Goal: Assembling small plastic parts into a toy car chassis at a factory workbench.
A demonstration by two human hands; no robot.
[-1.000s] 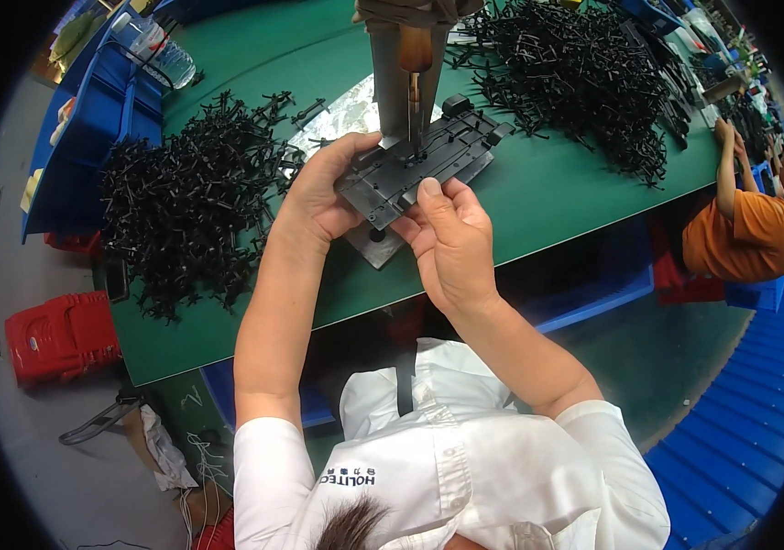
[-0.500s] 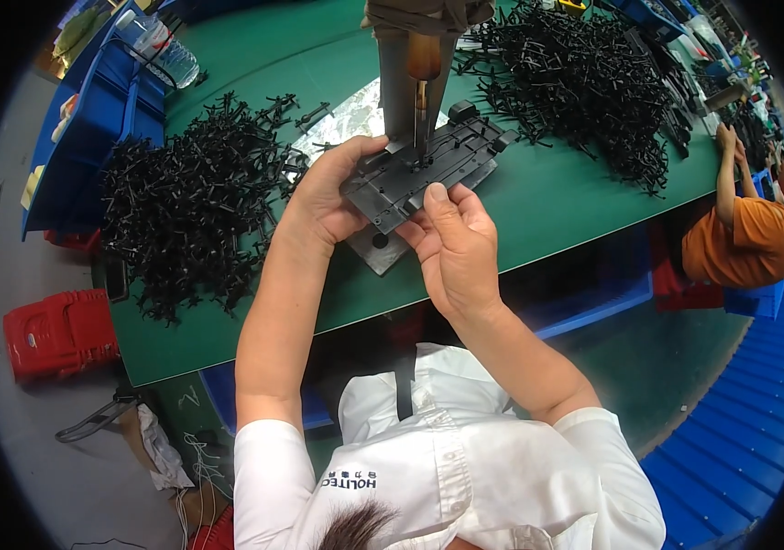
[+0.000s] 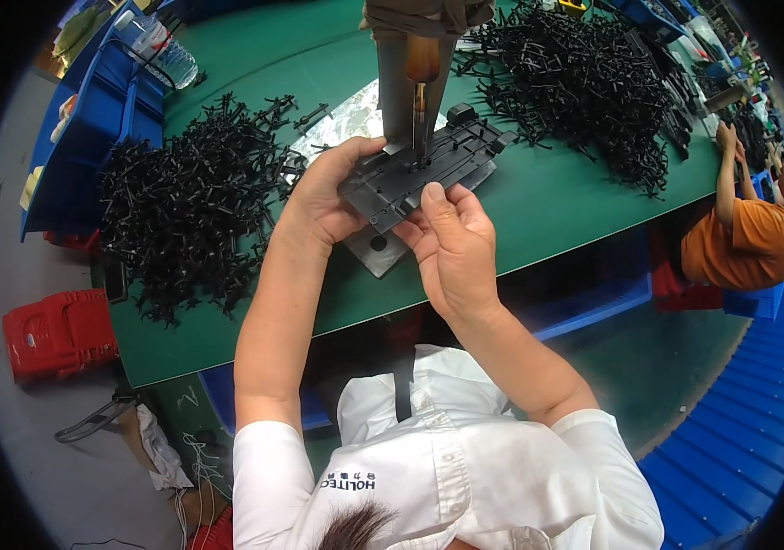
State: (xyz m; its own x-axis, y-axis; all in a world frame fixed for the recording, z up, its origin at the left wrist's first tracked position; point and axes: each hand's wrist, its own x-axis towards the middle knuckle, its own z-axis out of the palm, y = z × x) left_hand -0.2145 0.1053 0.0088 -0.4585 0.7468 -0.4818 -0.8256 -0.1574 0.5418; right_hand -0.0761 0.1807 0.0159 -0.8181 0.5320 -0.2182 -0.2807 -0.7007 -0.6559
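Observation:
Between my hands is a flat black plastic chassis plate (image 3: 392, 186) with raised ribs and small posts, tilted up toward the far right. My left hand (image 3: 329, 188) grips its left edge, the thumb along the far side. On the near edge, my right hand (image 3: 453, 238) pinches it with the thumb on top. A slim metal driver bit (image 3: 420, 119) under an amber collar comes down from an upright machine and meets the plate's upper face; the exact contact is too small to make out. Beneath the plate, a grey metal base plate (image 3: 381, 260) with a round hole sticks out.
Heaps of small black plastic parts lie on the green table, one pile at left (image 3: 195, 202) and another pile at far right (image 3: 584, 92). A blue bin (image 3: 89, 137) and a clear bottle stand at far left. Beyond the right end sits a person in orange (image 3: 745, 243).
The chassis plate and both hands have shifted very slightly to the left. My grip on it looks the same, and the bit stays over the plate.

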